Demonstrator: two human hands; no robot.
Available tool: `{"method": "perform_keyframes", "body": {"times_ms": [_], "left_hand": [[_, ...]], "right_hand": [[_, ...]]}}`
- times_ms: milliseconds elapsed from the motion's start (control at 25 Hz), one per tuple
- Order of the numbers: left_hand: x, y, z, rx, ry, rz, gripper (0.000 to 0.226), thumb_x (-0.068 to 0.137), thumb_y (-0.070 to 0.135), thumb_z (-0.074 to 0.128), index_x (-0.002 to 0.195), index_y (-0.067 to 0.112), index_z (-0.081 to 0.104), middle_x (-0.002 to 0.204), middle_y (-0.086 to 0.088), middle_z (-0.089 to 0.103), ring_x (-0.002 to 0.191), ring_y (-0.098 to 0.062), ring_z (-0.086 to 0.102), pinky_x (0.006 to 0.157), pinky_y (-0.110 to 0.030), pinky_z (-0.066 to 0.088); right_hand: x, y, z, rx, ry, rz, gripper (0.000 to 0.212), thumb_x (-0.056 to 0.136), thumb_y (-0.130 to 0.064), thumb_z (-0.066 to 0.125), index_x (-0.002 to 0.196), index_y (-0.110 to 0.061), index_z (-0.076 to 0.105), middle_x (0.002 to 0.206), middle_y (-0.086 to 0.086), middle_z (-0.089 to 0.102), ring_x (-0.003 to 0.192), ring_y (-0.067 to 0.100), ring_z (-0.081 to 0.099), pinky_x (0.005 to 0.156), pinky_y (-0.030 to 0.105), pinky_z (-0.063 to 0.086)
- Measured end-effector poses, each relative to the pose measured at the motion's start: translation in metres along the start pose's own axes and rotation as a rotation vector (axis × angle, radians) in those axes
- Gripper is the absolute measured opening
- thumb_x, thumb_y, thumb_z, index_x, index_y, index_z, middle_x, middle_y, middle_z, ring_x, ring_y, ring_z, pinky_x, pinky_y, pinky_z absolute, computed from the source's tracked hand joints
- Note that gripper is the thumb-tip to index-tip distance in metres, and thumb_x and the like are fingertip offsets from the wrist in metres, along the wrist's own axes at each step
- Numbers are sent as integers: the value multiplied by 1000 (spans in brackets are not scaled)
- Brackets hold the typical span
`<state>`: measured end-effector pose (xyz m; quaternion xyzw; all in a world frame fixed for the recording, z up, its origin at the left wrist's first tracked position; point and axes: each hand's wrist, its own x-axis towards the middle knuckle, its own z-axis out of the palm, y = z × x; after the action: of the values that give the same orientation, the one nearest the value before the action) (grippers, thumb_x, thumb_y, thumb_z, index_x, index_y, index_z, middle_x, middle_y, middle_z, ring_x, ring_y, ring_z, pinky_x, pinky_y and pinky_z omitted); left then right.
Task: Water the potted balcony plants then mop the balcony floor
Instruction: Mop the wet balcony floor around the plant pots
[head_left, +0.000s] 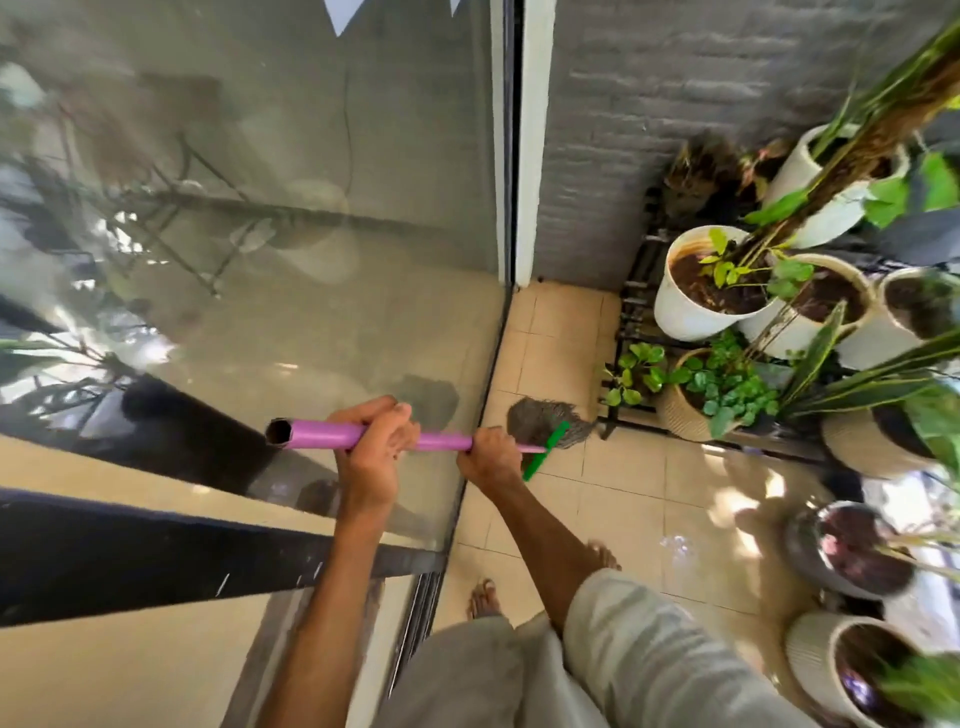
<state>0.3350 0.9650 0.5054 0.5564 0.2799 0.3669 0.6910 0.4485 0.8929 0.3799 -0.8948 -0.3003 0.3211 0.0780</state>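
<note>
I hold a mop with a purple handle pointing down at the tiled balcony floor. My left hand grips the handle near its open upper end. My right hand grips it lower, just above the green crossbar. The grey string mop head rests on the tiles beside the glass door track, near the plant stand. Potted plants crowd the right side: a white pot with wet dark soil and more white pots behind it.
A large sliding glass door runs along the left. A black metal plant stand holds pots against the grey brick wall. More pots stand on the floor at the right. My bare feet are on the tiles.
</note>
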Motion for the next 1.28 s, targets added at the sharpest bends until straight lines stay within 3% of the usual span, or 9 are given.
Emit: {"method": "perform_keyframes", "body": {"times_ms": [200, 360, 520, 720, 880, 960, 1080, 1280], "left_hand": [[-1, -69, 44, -56, 5, -127, 48, 88, 3, 51, 44, 22, 47, 42, 8, 37, 40, -12, 38, 56, -27, 47], [-10, -127, 115, -62, -38, -242, 50, 88, 3, 50, 43, 25, 48, 42, 9, 39, 40, -12, 41, 59, -27, 53], [-17, -172, 204, -103, -237, -344, 44, 89, 13, 58, 48, 26, 52, 48, 7, 43, 46, -15, 44, 64, -32, 49], [-29, -196, 319, 47, -560, -325, 42, 95, 21, 58, 55, 32, 54, 56, 9, 48, 57, -19, 45, 69, -40, 42], [-13, -183, 342, 70, -551, -364, 43, 94, 25, 60, 52, 26, 52, 54, 5, 47, 57, -26, 41, 66, -59, 41], [0, -167, 335, 57, -457, -371, 41, 89, 24, 63, 49, 26, 53, 49, 6, 46, 52, -21, 42, 63, -50, 43], [22, -134, 300, 57, -257, -382, 44, 84, 17, 64, 43, 25, 51, 44, 7, 42, 44, -12, 41, 59, -31, 42], [46, -63, 230, 181, -54, -274, 53, 92, 8, 60, 42, 24, 48, 43, 8, 39, 44, -13, 40, 62, -29, 50]], "right_hand": [[-2, 100, -9, -42, -13, 84, 37, 114, -31, 46, 137, -6, 62, 137, 15, 66, 128, 33, 65, 107, 42, 54], [3, 203, -30, -136, -88, 150, 37, 116, -31, 43, 140, -9, 60, 138, 11, 67, 126, 29, 67, 106, 41, 57], [6, 308, -60, -167, -91, 241, 38, 117, -34, 40, 142, -12, 58, 140, 8, 66, 128, 25, 66, 106, 35, 55], [0, 415, -98, -192, -14, 427, 40, 117, -34, 35, 143, -12, 54, 144, 7, 63, 135, 25, 62, 108, 36, 48], [16, 412, -104, 109, 58, 490, 33, 110, -15, 51, 130, 8, 63, 131, 28, 66, 126, 38, 65, 100, 44, 47], [25, 393, -100, 240, 47, 462, 34, 108, -14, 56, 128, 12, 65, 131, 29, 65, 126, 39, 64, 96, 41, 48], [39, 340, -89, 301, -85, 304, 40, 112, -30, 53, 134, 2, 64, 135, 18, 65, 128, 30, 63, 93, 28, 46], [65, 217, -74, 322, -118, 62, 39, 113, -27, 48, 137, -1, 63, 138, 18, 66, 131, 29, 61, 106, 34, 42]]}}
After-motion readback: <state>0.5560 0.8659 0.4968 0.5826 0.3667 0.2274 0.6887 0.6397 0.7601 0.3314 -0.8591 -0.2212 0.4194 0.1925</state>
